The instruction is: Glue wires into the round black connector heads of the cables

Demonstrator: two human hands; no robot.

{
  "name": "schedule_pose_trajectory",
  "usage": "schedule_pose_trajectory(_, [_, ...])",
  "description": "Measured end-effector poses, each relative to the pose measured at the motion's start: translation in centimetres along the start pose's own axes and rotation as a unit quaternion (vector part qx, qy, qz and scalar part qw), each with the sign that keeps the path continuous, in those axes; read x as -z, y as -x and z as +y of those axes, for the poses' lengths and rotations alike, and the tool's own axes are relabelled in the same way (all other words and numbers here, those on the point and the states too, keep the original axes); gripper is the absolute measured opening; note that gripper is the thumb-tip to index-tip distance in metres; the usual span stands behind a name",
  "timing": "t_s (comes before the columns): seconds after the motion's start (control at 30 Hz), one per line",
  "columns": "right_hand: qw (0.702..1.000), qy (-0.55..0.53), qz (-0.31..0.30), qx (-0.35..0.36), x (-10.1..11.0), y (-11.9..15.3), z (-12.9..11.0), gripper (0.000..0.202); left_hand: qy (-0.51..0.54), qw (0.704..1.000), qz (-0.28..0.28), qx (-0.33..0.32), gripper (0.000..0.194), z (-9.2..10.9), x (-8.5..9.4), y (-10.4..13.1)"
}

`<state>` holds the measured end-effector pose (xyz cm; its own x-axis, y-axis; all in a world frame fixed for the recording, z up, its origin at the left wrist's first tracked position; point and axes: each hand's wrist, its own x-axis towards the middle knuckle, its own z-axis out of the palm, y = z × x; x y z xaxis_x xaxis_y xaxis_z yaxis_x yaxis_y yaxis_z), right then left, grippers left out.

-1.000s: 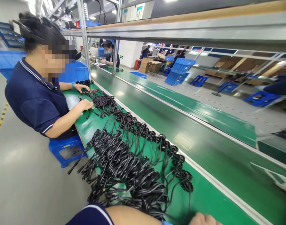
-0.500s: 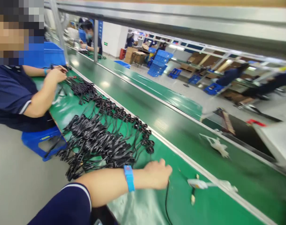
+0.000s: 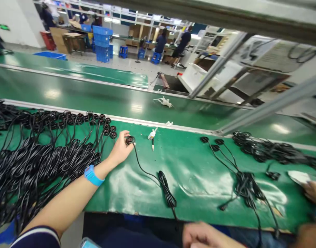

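My left hand (image 3: 121,148), with a blue wristband (image 3: 93,175), holds a round black coil end (image 3: 130,140) above the green mat (image 3: 189,165). A thin cable runs from it to a tied black cable bundle (image 3: 167,189) on the mat. At the bottom edge is my right hand (image 3: 204,236), blurred, its fingers curled; whether it holds anything is hidden. A large pile of black cables (image 3: 57,158) with round ends lies left of my left hand. Beyond my left hand sit a small white bottle (image 3: 152,134) and a dark pen (image 3: 152,144).
More cables (image 3: 247,187) lie at the right, near another person's hand (image 3: 313,193) beside a white item (image 3: 299,176). A metal post (image 3: 272,103) rises at the right from the rail. White scraps (image 3: 164,101) rest on the far strip.
The view has swung right. My left hand now has a round coil end at its fingers, and its cable bundle is in view. My right hand has come into view at the bottom.
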<state>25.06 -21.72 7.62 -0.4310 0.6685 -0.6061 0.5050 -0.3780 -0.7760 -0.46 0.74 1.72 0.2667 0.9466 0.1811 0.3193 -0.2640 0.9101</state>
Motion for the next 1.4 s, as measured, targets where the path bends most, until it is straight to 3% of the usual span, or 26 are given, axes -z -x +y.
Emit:
schedule_pose_trajectory(0.03, [0.999,0.007,0.042,0.032,0.3,-0.6,-0.4,0.042,0.003,1.000,0.005,-0.004,0.042,0.0,0.0,0.1])
schedule_pose_trajectory(0.07, [0.989,0.036,0.130,0.059,0.7,-1.4,-0.9,0.039,0.003,1.000,0.009,-0.010,0.040,0.1,0.0,0.1])
schedule_pose_trajectory(0.13, [0.933,0.139,0.327,0.050,1.0,-3.8,-1.7,0.033,-0.002,1.000,0.013,-0.026,0.035,0.3,0.1,0.2])
schedule_pose_trajectory(0.17, [0.896,0.215,0.388,0.028,1.0,-5.3,-1.9,0.031,-0.006,0.999,0.014,-0.036,0.033,0.4,0.2,0.3])
schedule_pose_trajectory(0.23, [0.852,0.350,0.390,0.005,0.8,-8.0,-2.0,0.042,-0.019,0.998,0.016,-0.054,0.031,0.6,0.5,0.3])
schedule_pose_trajectory(0.33, [0.850,0.395,0.346,0.029,0.7,-10.5,-1.7,0.037,-0.039,0.997,0.013,-0.073,0.031,0.8,0.9,0.2])
schedule_pose_trajectory(0.47, [0.864,0.393,0.307,0.066,3.7,-9.8,-1.1,0.036,-0.051,0.995,-0.024,-0.082,0.033,1.3,1.3,0.2])
schedule_pose_trajectory(0.63, [0.843,0.434,0.314,0.050,7.6,-8.2,-2.2,0.034,-0.033,0.989,-0.115,-0.086,0.040,2.4,1.3,1.2])
schedule_pose_trajectory(0.73, [0.875,0.377,0.279,0.120,7.1,-9.4,-4.8,0.040,-0.046,0.986,-0.133,-0.090,0.038,3.2,1.2,2.1])
schedule_pose_trajectory(0.8, [0.906,0.303,0.221,0.194,5.9,-11.1,-6.6,0.045,-0.094,0.981,-0.127,-0.116,0.031,3.6,1.4,2.5])
schedule_pose_trajectory(0.9, [0.953,0.128,0.144,0.234,4.3,-14.2,-7.8,0.028,-0.156,0.973,-0.097,-0.140,0.027,3.7,1.8,2.7])
schedule_pose_trajectory(0.97, [0.955,0.005,0.183,0.235,3.8,-15.9,-7.4,0.016,-0.171,0.974,-0.089,-0.123,0.026,3.4,1.9,2.6])
schedule_pose_trajectory(1.03, [0.930,-0.060,0.260,0.253,3.7,-16.9,-6.3,0.015,-0.150,0.979,-0.107,-0.084,0.029,2.9,1.8,2.5])
schedule_pose_trajectory(1.1, [0.906,-0.063,0.313,0.279,3.7,-17.3,-5.2,0.017,-0.089,0.986,-0.139,-0.030,0.031,2.4,1.4,2.5])
schedule_pose_trajectory(1.2, [0.892,-0.043,0.325,0.310,3.8,-17.1,-4.4,0.016,0.049,0.982,-0.168,0.073,0.034,2.0,0.5,2.6])
schedule_pose_trajectory(1.4, [0.847,0.030,0.367,0.384,3.7,-16.6,-4.8,0.012,0.249,0.935,-0.159,0.198,0.031,2.2,-0.1,2.8])
